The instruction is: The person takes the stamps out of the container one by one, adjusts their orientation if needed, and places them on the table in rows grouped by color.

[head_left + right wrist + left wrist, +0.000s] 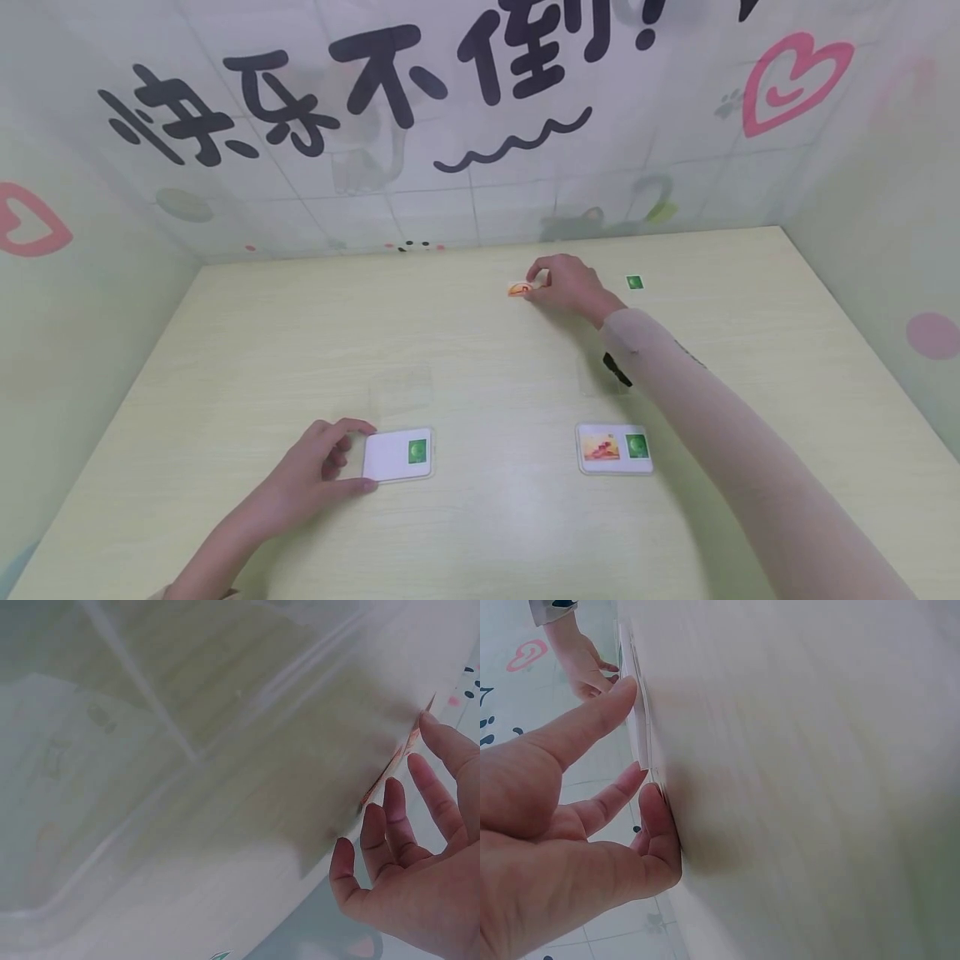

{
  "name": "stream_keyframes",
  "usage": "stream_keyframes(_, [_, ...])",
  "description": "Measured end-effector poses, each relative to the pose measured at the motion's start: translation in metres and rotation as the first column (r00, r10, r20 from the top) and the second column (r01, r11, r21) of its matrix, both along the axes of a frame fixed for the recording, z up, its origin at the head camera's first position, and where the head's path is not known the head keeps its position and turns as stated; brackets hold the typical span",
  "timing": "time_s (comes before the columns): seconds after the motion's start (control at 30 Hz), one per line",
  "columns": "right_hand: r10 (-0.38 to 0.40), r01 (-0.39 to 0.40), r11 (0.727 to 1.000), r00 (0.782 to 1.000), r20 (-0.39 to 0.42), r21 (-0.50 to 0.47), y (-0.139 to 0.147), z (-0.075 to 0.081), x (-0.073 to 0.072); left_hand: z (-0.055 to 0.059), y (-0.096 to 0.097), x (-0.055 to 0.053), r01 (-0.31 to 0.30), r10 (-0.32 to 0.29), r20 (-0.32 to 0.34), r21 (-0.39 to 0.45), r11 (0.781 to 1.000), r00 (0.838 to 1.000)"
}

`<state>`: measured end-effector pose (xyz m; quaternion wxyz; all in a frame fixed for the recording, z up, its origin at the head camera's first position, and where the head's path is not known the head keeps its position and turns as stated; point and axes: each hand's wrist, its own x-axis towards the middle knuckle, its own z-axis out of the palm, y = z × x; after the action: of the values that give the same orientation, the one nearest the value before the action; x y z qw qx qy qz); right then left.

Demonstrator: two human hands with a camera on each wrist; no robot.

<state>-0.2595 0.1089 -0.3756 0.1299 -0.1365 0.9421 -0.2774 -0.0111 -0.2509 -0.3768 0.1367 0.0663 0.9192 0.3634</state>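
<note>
My left hand [311,475] holds a white card [386,457] by its left corners, between thumb and index finger. The card has a green stamp-like picture on its right side and lies in a shallow clear tray. Toward the back of the table, my right hand [566,286] pinches a small orange-and-yellow picture piece [519,289] by its right end. In the right wrist view this orange piece [382,777] appears edge-on, low over the table, by the thumb and fingertips.
At front right lies another white card [613,467] with an orange picture and a green one. A loose green piece [635,282] lies behind the right wrist. Clear plastic covers [401,390] rest behind both cards, one partly under the right forearm. Walls border the table's back and sides.
</note>
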Motion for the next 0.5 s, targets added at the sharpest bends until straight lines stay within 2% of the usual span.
stream_keyframes(0.5, [-0.001,0.001,1.0,1.0,-0.011,-0.009,0.0022,0.0043,-0.0002,-0.0004,0.0011,0.0,-0.013,0.013,0.013,-0.007,1.0,1.0])
